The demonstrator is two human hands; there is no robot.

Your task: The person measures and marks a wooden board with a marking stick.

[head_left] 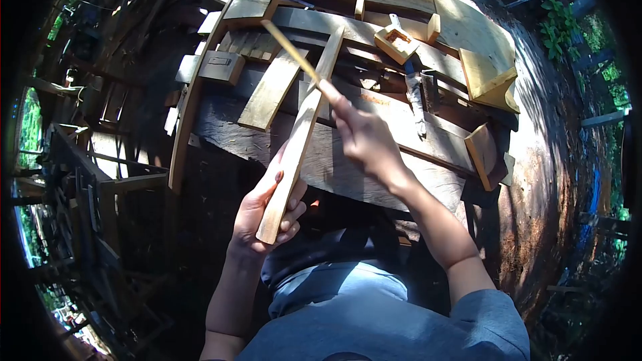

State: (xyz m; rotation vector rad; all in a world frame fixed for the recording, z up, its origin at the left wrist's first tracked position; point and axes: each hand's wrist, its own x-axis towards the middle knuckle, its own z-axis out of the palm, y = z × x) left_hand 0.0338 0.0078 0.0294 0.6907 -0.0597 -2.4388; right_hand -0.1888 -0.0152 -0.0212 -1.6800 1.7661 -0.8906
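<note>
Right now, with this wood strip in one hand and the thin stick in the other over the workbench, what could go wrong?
The left hand grips only the bottom end of the long wood strip, so it could pivot or slip. The right hand pinches the thin stick right at the strip's edge, so fingers may get pinched or pick up splinters. Loose offcuts such as the small slotted block crowd the workbench and could get knocked off.

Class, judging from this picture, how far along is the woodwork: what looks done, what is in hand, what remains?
Done: a small pale wooden box-shaped block and cut wedges sit finished-looking on the rough plank workbench. In hand: the left hand grips a long pale wooden slat while the right hand holds a thin yellowish stick against it. Left: the slat looks plain, with loose offcuts around.
</note>
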